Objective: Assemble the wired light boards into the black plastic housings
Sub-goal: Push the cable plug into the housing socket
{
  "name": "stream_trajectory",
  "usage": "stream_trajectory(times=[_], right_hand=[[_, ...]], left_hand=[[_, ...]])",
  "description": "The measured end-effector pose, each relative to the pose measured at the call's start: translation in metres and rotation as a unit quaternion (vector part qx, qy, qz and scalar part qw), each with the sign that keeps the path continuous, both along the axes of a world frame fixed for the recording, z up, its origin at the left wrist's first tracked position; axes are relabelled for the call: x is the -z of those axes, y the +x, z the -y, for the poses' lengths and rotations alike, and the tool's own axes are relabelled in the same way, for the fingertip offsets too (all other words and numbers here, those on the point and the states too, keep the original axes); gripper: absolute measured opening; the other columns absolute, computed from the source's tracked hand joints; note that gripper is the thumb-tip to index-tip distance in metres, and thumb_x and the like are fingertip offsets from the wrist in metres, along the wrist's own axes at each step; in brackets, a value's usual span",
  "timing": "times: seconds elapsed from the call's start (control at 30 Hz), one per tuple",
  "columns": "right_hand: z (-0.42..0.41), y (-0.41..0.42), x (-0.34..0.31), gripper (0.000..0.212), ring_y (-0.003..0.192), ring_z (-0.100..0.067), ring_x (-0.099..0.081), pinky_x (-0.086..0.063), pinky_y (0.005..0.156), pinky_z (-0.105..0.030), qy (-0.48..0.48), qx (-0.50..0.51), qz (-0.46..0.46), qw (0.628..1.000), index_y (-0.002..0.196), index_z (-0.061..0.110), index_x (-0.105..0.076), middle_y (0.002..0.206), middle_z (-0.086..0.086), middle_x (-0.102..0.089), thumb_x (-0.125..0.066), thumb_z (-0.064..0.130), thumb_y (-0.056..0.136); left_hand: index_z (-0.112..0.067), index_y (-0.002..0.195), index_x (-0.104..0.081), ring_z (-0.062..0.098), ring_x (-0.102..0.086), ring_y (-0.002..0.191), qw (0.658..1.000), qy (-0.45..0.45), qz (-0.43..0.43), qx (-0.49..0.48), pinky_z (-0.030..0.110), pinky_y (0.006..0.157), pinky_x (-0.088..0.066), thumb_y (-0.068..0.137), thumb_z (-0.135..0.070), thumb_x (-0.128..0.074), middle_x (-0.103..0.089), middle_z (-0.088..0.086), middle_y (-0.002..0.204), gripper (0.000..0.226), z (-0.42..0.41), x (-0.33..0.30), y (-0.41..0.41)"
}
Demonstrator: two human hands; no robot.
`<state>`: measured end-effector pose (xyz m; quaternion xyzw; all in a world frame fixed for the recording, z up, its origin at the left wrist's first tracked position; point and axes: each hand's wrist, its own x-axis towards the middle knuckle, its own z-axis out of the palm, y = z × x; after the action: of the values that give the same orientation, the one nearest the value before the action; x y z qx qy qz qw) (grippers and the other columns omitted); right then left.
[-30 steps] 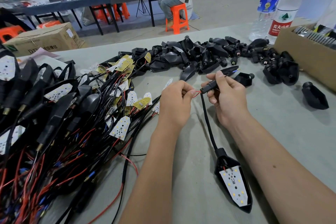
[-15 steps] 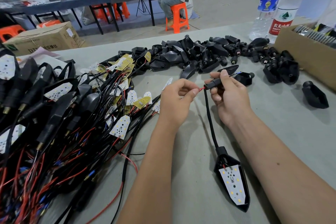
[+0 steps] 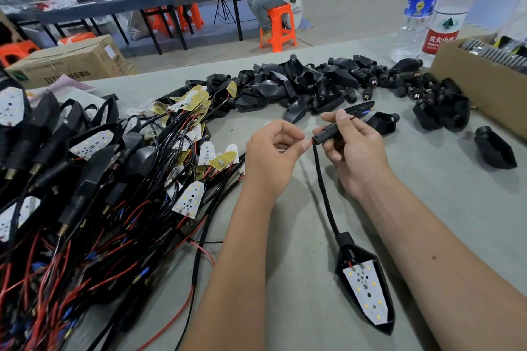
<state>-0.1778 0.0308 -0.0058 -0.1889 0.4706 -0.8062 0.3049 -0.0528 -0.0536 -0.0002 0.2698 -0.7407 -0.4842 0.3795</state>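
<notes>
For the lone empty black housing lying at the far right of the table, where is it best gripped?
Probably the round neck of the empty housing, taken from above with the right hand: the neck is narrow and points away, while the body tapers to a point.

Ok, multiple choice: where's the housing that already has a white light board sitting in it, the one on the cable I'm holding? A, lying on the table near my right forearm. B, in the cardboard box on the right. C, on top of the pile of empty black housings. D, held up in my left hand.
A: the housing with the light board lies on the table beside the right forearm, its black cable running up to the right hand.
</notes>
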Motion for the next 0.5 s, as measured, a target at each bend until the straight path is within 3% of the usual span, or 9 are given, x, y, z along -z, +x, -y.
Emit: stream_trajectory(times=[0.13,0.2,0.27,0.4,0.5], right_hand=[[-0.0012,-0.0025,0.0004,0.031,0.050,-0.008,-0.051,-0.038,0.042,-0.016,-0.016,0.007,0.038,0.999,0.094,0.009,-0.073,0.075,-0.011,-0.074,-0.053,0.026,0.108],[-0.0012,-0.0029,0.0006,0.030,0.050,-0.009,-0.051,-0.037,0.042,-0.016,-0.013,0.008,0.028,0.999,0.093,0.008,-0.073,0.076,-0.011,-0.074,-0.053,0.027,0.108],[0.0000,-0.0018,0.0011,0.030,0.049,-0.010,-0.050,-0.036,0.041,-0.017,-0.004,0.013,0.003,1.000,0.092,0.008,-0.072,0.076,-0.013,-0.074,-0.054,0.026,0.108],[0.0029,0.0014,0.0029,0.028,0.046,-0.012,-0.049,-0.035,0.040,-0.019,0.018,0.027,-0.069,0.997,0.094,0.003,-0.071,0.074,-0.014,-0.073,-0.056,0.023,0.107],[0.0035,0.0042,0.0039,0.026,0.046,-0.012,-0.050,-0.035,0.040,-0.020,0.030,0.032,-0.102,0.994,0.095,0.003,-0.071,0.074,-0.014,-0.073,-0.058,0.022,0.106]], left_hand=[[-0.031,0.075,-0.073,0.019,-0.052,0.064,0.999,0.036,0.026,0.027,0.037,0.069,-0.047,0.088,-0.012,-0.077,-0.062,0.000,0.067,0.024,0.0003,0.0044,-0.0007],[-0.028,0.076,-0.073,0.020,-0.058,0.069,0.999,0.035,0.018,0.023,0.043,0.073,-0.053,0.089,-0.009,-0.075,-0.066,0.005,0.071,0.023,0.0002,0.0035,-0.0011],[-0.023,0.078,-0.073,0.015,-0.060,0.072,1.000,0.019,0.017,0.017,0.040,0.074,-0.054,0.089,-0.008,-0.076,-0.068,0.005,0.074,0.018,0.0011,0.0013,0.0005],[-0.015,0.075,-0.071,0.006,-0.051,0.064,0.995,-0.069,0.071,0.022,0.017,0.061,-0.042,0.086,-0.004,-0.076,-0.064,0.006,0.069,0.016,0.0039,0.0006,0.0049],[-0.015,0.073,-0.069,0.011,-0.052,0.063,0.985,-0.124,0.120,0.024,0.026,0.062,-0.044,0.084,-0.003,-0.075,-0.062,-0.001,0.066,0.017,0.0021,-0.0006,0.0029]])
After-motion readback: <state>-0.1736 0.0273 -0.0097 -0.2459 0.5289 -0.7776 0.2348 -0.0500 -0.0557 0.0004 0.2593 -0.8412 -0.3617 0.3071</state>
